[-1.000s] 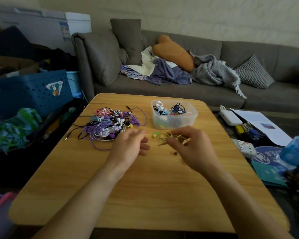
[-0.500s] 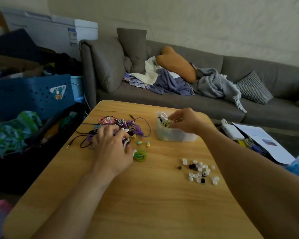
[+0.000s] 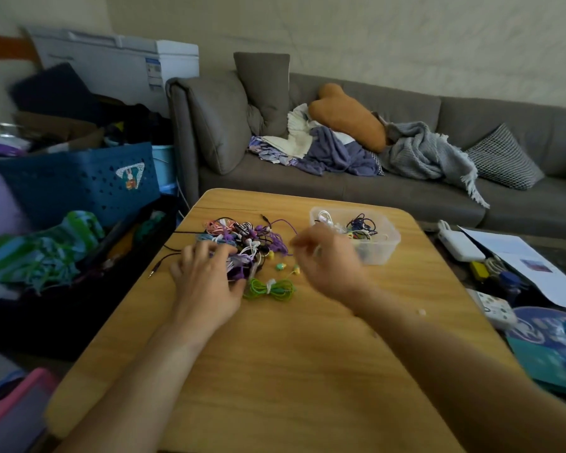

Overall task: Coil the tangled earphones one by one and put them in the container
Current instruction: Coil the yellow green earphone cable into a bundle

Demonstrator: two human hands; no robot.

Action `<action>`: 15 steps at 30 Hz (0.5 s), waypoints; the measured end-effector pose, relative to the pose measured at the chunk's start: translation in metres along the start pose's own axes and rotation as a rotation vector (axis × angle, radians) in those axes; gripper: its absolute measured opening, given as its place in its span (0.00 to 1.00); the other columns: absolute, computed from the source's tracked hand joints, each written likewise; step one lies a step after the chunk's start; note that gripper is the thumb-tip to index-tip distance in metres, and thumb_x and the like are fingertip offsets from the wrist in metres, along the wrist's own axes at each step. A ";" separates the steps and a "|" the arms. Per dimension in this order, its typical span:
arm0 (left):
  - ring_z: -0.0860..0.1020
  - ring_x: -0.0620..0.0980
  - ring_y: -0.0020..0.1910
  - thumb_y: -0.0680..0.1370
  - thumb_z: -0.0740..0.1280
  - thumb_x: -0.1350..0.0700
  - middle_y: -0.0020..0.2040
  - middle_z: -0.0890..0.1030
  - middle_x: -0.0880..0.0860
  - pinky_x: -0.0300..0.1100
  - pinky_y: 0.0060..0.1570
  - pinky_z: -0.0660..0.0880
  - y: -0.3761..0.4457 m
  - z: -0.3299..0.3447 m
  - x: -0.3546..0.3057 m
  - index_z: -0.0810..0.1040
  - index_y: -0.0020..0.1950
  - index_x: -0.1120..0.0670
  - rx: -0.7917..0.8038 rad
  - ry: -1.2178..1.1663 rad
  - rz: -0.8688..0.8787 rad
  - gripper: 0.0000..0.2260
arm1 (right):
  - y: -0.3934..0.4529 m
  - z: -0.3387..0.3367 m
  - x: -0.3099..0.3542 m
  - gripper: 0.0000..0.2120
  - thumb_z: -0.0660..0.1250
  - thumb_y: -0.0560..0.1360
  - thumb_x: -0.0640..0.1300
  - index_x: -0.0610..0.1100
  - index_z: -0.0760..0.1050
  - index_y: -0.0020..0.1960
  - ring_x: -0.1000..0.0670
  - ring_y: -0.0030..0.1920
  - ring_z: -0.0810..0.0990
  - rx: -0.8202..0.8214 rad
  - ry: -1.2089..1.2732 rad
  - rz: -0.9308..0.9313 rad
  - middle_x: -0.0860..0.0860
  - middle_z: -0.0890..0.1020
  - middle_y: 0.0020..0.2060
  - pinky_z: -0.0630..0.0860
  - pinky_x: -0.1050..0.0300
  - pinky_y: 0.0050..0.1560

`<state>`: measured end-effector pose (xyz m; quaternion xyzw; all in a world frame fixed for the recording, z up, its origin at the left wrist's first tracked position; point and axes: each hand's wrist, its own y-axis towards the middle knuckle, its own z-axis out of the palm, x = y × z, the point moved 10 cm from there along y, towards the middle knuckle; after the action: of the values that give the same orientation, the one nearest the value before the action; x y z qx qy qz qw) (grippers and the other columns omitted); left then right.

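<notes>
Head view, left hand [image 3: 206,282] pressing earphone tangle [image 3: 242,243]

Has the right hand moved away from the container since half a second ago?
Yes. The right hand has come back off the container rim toward the person, now beside its left wall, blurred.

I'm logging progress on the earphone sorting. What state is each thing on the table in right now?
Left hand: fingers spread, resting on the tangled pile.
Right hand: blurred in motion, grip unclear.
Tangled earphones: uncoiled heap on the table.
Green earphones: coiled and tied, on the table, outside the container.
Container: open, holding several coiled earphones.
</notes>
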<state>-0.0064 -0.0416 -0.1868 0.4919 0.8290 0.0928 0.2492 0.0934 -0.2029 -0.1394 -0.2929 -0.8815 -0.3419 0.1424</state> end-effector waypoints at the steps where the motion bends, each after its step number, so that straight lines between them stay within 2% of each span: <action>1: 0.66 0.57 0.63 0.71 0.73 0.48 0.61 0.72 0.51 0.55 0.59 0.62 0.000 -0.004 -0.003 0.75 0.62 0.48 -0.038 -0.026 0.023 0.20 | -0.011 0.026 0.012 0.09 0.69 0.75 0.41 0.44 0.80 0.56 0.54 0.46 0.76 0.136 0.032 -0.022 0.51 0.79 0.46 0.73 0.62 0.47; 3: 0.67 0.57 0.62 0.70 0.73 0.53 0.59 0.74 0.51 0.55 0.57 0.64 -0.003 -0.012 -0.012 0.78 0.58 0.50 -0.108 -0.089 0.082 0.17 | -0.028 0.061 0.018 0.13 0.70 0.74 0.45 0.46 0.79 0.59 0.51 0.52 0.74 0.287 -0.021 -0.036 0.50 0.77 0.50 0.72 0.60 0.54; 7: 0.70 0.56 0.59 0.72 0.67 0.59 0.53 0.76 0.51 0.54 0.56 0.69 -0.012 -0.026 -0.029 0.78 0.54 0.53 -0.211 -0.191 0.195 0.11 | -0.040 0.063 0.002 0.11 0.69 0.76 0.43 0.47 0.79 0.58 0.47 0.58 0.71 0.170 -0.021 0.059 0.48 0.76 0.53 0.68 0.57 0.60; 10: 0.73 0.52 0.54 0.75 0.66 0.64 0.49 0.77 0.51 0.39 0.54 0.67 -0.022 -0.044 -0.036 0.78 0.54 0.56 -0.304 -0.325 0.227 0.09 | -0.047 0.048 -0.003 0.08 0.66 0.79 0.42 0.46 0.78 0.57 0.49 0.54 0.74 0.071 0.038 0.149 0.50 0.79 0.52 0.71 0.56 0.58; 12: 0.74 0.48 0.50 0.76 0.66 0.66 0.48 0.77 0.49 0.30 0.51 0.65 -0.027 -0.051 -0.037 0.77 0.53 0.57 -0.333 -0.444 0.202 0.08 | -0.051 0.029 -0.012 0.06 0.63 0.81 0.42 0.45 0.77 0.56 0.55 0.47 0.78 -0.005 0.254 0.298 0.54 0.81 0.47 0.75 0.61 0.51; 15: 0.76 0.40 0.46 0.78 0.65 0.63 0.48 0.78 0.47 0.29 0.45 0.70 -0.033 -0.044 -0.041 0.76 0.56 0.55 -0.243 -0.650 0.125 0.08 | -0.063 0.013 -0.024 0.10 0.59 0.83 0.41 0.40 0.78 0.55 0.50 0.45 0.81 -0.129 0.798 0.523 0.47 0.83 0.45 0.79 0.55 0.50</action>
<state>-0.0383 -0.0899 -0.1486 0.5123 0.6576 0.0447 0.5506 0.0728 -0.2419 -0.1924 -0.3590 -0.6318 -0.4344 0.5322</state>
